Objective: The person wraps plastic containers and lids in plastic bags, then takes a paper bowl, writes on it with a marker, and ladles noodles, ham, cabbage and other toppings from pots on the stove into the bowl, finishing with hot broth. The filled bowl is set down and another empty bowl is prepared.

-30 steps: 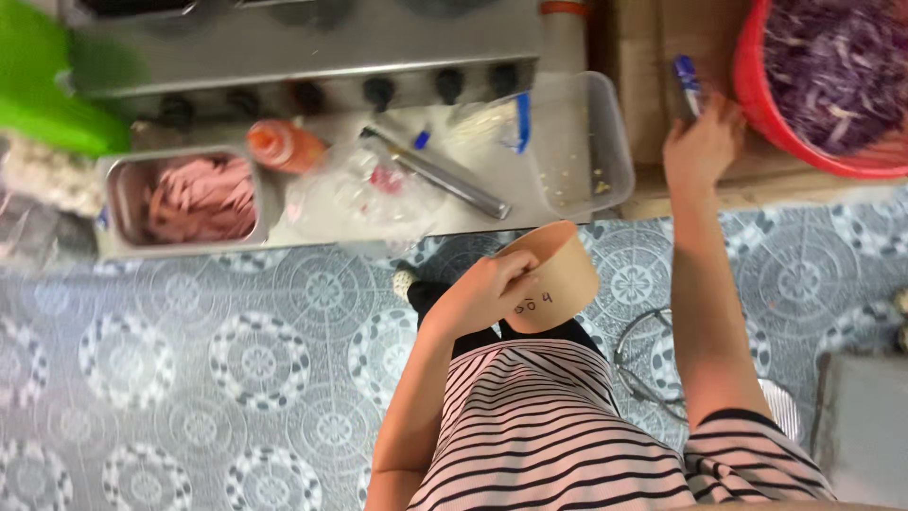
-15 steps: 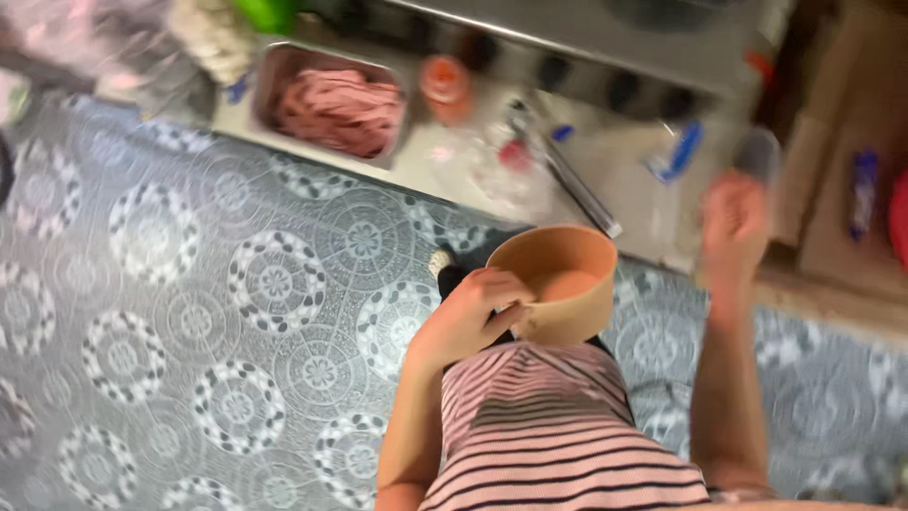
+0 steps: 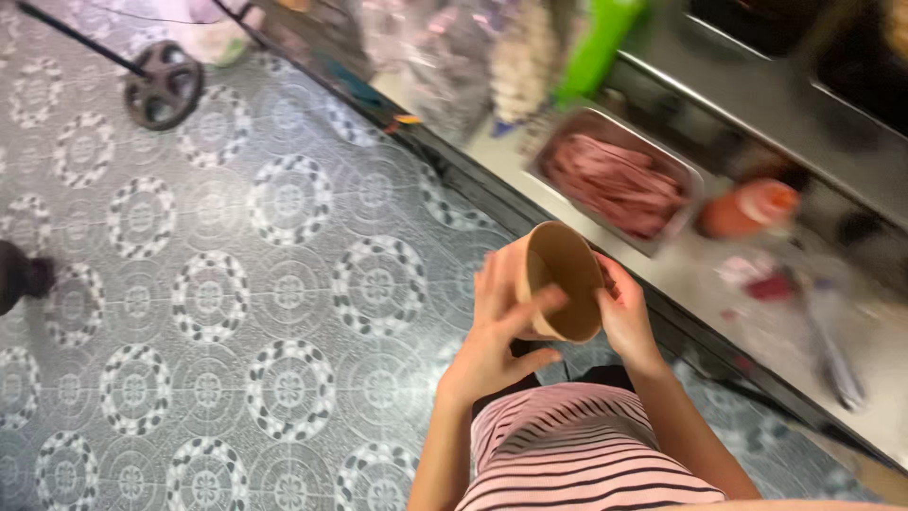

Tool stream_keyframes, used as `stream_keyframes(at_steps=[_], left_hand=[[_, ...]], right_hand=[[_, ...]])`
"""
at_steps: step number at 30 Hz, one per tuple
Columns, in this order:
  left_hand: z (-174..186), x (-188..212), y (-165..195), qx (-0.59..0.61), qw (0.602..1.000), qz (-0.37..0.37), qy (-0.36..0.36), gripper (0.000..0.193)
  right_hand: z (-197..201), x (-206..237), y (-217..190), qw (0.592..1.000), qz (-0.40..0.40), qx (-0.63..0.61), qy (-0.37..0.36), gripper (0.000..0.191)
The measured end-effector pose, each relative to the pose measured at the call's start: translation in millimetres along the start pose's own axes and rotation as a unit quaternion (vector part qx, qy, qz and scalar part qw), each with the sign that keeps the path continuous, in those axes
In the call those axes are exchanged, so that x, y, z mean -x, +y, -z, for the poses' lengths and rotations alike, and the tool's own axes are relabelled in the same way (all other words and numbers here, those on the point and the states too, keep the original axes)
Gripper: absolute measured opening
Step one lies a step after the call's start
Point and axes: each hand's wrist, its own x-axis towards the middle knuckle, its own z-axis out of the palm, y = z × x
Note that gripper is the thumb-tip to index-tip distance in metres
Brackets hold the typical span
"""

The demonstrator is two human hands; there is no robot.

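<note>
I hold a brown paper bowl (image 3: 558, 274) in front of my chest, tilted so its empty inside faces up and right. My left hand (image 3: 501, 336) wraps the bowl's left side, thumb across the rim. My right hand (image 3: 624, 317) cups the right side of the rim. Just beyond the bowl, on a steel counter (image 3: 804, 341), sits a metal tray of pink sliced meat (image 3: 610, 180).
An orange squeeze bottle (image 3: 747, 210) lies right of the meat tray, with tongs (image 3: 832, 355) farther right. A green bottle (image 3: 594, 43) stands behind. Patterned tile floor (image 3: 218, 312) spreads left, with a black caster wheel (image 3: 163, 83) at the top left.
My right hand came back from the far right of the counter and now grips the bowl with the left. The view swung left, away from the red basin of purple cabbage.
</note>
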Motion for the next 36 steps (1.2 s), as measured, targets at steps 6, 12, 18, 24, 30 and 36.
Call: stream_keyframes(at_steps=[6, 12, 18, 24, 30, 36], left_hand=[[72, 14, -101, 0.252, 0.926, 0.23, 0.162, 0.112], [94, 24, -173, 0.422, 0.822, 0.29, 0.251, 0.093], [89, 10, -201, 0.446, 0.774, 0.304, 0.331, 0.076], [78, -7, -184, 0.426, 0.761, 0.334, 0.358, 0.077], [24, -19, -160, 0.467, 0.799, 0.307, 0.223, 0.077], [-84, -32, -108, 0.504, 0.807, 0.299, 0.072, 0.072]], right_hand=[[-127, -51, -30, 0.981, 0.12, 0.152, 0.019, 0.05], [-176, -74, -42, 0.984, 0.125, 0.123, -0.014, 0.036], [-143, -78, -18, 0.974, 0.164, 0.151, 0.033, 0.043], [-120, -83, -15, 0.983, 0.131, 0.121, -0.034, 0.051], [-74, -13, -37, 0.948, 0.166, 0.256, 0.086, 0.033], [29, 91, -69, 0.894, 0.146, 0.299, 0.301, 0.018]])
